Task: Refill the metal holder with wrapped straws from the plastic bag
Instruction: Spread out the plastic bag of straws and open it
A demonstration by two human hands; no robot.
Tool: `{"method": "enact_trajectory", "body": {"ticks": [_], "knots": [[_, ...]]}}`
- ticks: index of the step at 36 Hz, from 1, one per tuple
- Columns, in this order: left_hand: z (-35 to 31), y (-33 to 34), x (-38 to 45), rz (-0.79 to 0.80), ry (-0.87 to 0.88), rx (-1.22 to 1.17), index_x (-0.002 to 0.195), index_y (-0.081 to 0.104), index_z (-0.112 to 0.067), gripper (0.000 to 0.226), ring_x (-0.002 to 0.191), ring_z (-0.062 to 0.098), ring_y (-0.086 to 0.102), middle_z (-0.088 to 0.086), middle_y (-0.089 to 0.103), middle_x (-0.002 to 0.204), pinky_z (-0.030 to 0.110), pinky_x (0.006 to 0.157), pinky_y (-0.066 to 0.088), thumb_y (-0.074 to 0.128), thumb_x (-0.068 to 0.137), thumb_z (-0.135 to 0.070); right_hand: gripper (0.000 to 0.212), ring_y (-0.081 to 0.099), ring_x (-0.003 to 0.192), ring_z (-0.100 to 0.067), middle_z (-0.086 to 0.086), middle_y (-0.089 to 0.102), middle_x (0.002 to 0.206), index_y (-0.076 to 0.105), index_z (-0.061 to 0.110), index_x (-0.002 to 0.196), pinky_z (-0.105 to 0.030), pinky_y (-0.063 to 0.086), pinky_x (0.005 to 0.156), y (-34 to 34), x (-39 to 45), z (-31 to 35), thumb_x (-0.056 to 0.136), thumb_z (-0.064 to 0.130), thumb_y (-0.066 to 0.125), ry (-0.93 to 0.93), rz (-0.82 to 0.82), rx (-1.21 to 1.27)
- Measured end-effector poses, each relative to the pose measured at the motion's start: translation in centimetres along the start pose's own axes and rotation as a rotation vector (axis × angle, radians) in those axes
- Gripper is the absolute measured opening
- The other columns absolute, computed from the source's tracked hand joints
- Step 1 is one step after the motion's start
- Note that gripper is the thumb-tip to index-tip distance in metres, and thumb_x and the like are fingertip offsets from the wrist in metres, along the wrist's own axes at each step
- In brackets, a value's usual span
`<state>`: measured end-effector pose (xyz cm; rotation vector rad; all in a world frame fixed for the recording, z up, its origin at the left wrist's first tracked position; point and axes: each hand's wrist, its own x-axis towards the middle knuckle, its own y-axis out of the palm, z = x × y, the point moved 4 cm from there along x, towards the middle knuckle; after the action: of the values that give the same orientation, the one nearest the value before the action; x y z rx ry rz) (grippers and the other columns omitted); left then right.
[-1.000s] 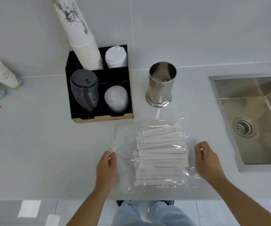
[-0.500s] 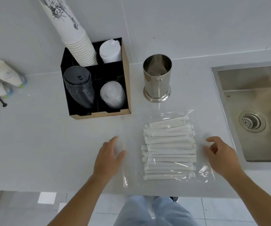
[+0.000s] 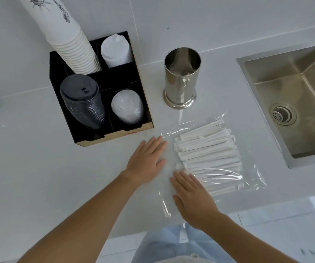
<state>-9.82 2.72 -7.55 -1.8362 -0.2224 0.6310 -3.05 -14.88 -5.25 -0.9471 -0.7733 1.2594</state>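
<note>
Your left hand (image 3: 146,158): flat, fingers spread, grip on nothing, pressing the bag's left end | your right hand (image 3: 191,196): flat, grip slack, on the bag's near-left corner | plastic bag (image 3: 251,179): flat on tabletop (image 3: 39,168), straws (image 3: 208,154) inside | metal holder (image 3: 181,80): upright just behind the bag, beside the sink (image 3: 295,92).

**Both hands now flat at the bag's left end**

Right hand (image 3: 192,198) has crossed from the bag's 3 o'clock side to its 8 o'clock corner, palm down, fingers over the nearest wrapped straws (image 3: 208,154). Left hand (image 3: 147,160), pinching the plastic bag (image 3: 253,179) edge a second ago, lies open and flat at 9 o'clock.
</note>
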Motion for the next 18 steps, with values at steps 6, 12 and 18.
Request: {"method": "enact_trajectory", "body": {"ticks": [6, 12, 18], "knots": [[2.5, 1.3, -0.2, 0.055, -0.032, 0.022, 0.154, -0.007, -0.028, 0.066, 0.149, 0.012, -0.012, -0.008, -0.012, 0.164, 0.039, 0.12, -0.008, 0.02, 0.099, -0.054, 0.056, 0.043, 0.136, -0.027, -0.008, 0.048, 0.147, 0.053, 0.007, 0.138, -0.046, 0.026, 0.108, 2.9, -1.9, 0.5, 0.102, 0.036, 0.02, 0.01, 0.112, -0.158], [3.2, 1.1, 0.2, 0.028, -0.013, 0.017, 0.154, -0.008, -0.027, 0.077, 0.149, 0.012, -0.011, -0.008, -0.013, 0.164, 0.039, 0.12, -0.008, 0.019, 0.092, -0.063, 0.054, 0.032, 0.142, -0.022, -0.003, 0.035, 0.155, 0.042, 0.011, 0.146, -0.048, 0.022, 0.112, 4.0, -4.2, 0.7, 0.103, 0.035, 0.02, 0.084, 0.112, -0.162], [3.0, 0.8, 1.2, 0.029, -0.081, 0.038, 0.154, -0.009, -0.021, 0.102, 0.15, 0.019, -0.013, -0.002, -0.015, 0.164, 0.049, 0.12, -0.004, 0.022, 0.078, -0.082, 0.052, 0.033, 0.141, -0.021, -0.002, 0.037, 0.154, 0.043, 0.013, 0.145, -0.047, 0.024, 0.111, 3.8, -5.4, 1.1, 0.102, 0.034, 0.024, 0.13, 0.09, -0.168]]}}
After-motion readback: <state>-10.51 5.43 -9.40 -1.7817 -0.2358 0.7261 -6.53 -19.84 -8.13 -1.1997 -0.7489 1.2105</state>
